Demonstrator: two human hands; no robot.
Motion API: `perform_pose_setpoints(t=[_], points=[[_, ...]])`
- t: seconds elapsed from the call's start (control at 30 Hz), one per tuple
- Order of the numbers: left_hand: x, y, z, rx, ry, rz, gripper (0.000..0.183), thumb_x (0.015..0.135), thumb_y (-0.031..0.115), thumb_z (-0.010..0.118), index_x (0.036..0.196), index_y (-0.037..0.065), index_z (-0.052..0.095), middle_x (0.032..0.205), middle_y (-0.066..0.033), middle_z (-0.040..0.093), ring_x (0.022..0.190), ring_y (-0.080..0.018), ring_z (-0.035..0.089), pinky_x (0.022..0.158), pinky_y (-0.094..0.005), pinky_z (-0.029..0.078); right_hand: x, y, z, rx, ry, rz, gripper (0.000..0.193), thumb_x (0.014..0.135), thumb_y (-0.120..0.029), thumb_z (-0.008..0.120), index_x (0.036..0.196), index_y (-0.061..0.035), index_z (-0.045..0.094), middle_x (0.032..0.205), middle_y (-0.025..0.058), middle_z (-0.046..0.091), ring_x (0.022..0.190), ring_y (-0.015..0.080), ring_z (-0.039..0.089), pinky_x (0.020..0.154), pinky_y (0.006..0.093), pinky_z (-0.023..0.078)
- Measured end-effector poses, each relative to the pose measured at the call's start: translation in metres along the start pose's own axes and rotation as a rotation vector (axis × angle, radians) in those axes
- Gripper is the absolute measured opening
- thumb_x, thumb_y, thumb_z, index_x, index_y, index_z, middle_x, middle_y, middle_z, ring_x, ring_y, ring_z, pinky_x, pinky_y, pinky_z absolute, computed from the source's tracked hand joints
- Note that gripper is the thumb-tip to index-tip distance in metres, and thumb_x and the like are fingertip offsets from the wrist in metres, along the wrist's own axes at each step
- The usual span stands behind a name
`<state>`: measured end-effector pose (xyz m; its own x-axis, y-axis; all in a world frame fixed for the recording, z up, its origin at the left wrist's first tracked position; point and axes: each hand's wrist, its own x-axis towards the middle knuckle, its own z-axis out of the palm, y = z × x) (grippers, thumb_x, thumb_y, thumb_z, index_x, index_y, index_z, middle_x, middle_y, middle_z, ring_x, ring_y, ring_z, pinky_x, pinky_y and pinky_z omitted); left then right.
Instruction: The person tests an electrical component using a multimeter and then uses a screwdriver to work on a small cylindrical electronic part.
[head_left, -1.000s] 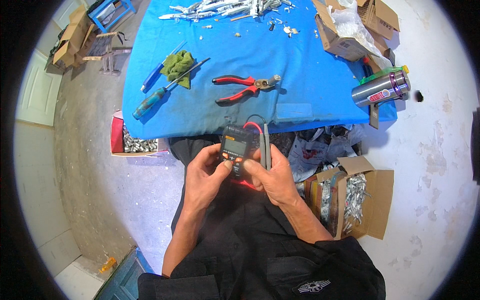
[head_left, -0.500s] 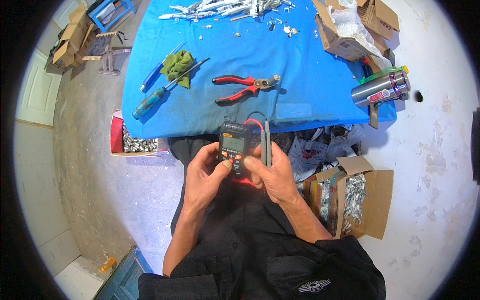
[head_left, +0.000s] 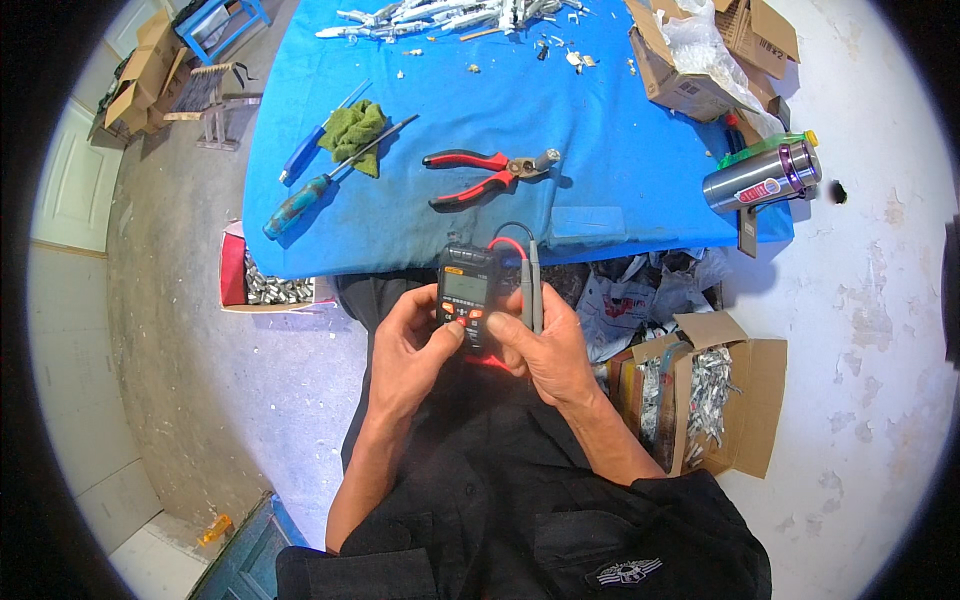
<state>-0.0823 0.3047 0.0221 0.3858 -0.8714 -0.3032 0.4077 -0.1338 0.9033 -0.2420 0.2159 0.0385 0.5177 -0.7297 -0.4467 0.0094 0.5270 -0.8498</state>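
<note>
Red-handled pliers point(head_left: 514, 169) and a green rag point(head_left: 353, 128) lie on the blue tablecloth point(head_left: 620, 135).

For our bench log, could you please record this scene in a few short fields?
Left hand: holds black meter from the left
Right hand: holds meter and two grey probes
Blue-covered table: red-handled pliers, two screwdrivers, green cloth
Near its right edge: steel flask
Below, right: open cardboard box holding silvery pieces

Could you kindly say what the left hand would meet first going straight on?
The left hand would likely first meet the black meter, which its thumb touches; depth beyond is hard to judge.
</note>
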Motion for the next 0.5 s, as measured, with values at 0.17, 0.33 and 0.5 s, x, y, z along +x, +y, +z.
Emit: perform_pose_setpoints(t=[0.17, 0.33, 0.5], points=[[0.0014, -0.0007, -0.0006, 0.008, -0.007, -0.023, 0.040, 0.090, -0.001, 0.065, 0.129, -0.006, 0.058, 0.112, -0.0091, 0.068, 0.102, -0.0145, 0.065, 0.092, -0.0297, 0.052, 0.0005, 0.0035, -0.0021, -0.017, 0.000, -0.018, 0.028, 0.093, -0.015, 0.076, 0.105, -0.0051, 0.053, 0.072, 0.0003, 0.059, 0.054, 0.0063, 0.055, 0.045, 0.0214, 0.042], [0.0007, 0.0010, 0.0007, -0.043, 0.002, -0.025, 0.037, 0.090, -0.002, 0.065, 0.126, -0.005, 0.059, 0.110, -0.0082, 0.068, 0.101, -0.0141, 0.064, 0.091, -0.0294, 0.052, 0.0000, 0.0056, -0.0018, -0.057, -0.003, -0.026, 0.028, 0.093, -0.013, 0.077, 0.104, -0.0042, 0.053, 0.073, 0.0013, 0.060, 0.054, 0.0066, 0.056, 0.045, 0.0219, 0.043], [0.0005, -0.0003, -0.0002, -0.043, 0.006, -0.031, 0.035, 0.089, -0.003, 0.065, 0.123, -0.005, 0.059, 0.108, -0.0071, 0.067, 0.100, -0.0137, 0.064, 0.090, -0.0290, 0.052, -0.0017, 0.0040, -0.0002, -0.081, -0.012, -0.047, 0.026, 0.093, -0.011, 0.076, 0.103, -0.0035, 0.054, 0.073, 0.0016, 0.060, 0.055, 0.0063, 0.056, 0.046, 0.0224, 0.044]])
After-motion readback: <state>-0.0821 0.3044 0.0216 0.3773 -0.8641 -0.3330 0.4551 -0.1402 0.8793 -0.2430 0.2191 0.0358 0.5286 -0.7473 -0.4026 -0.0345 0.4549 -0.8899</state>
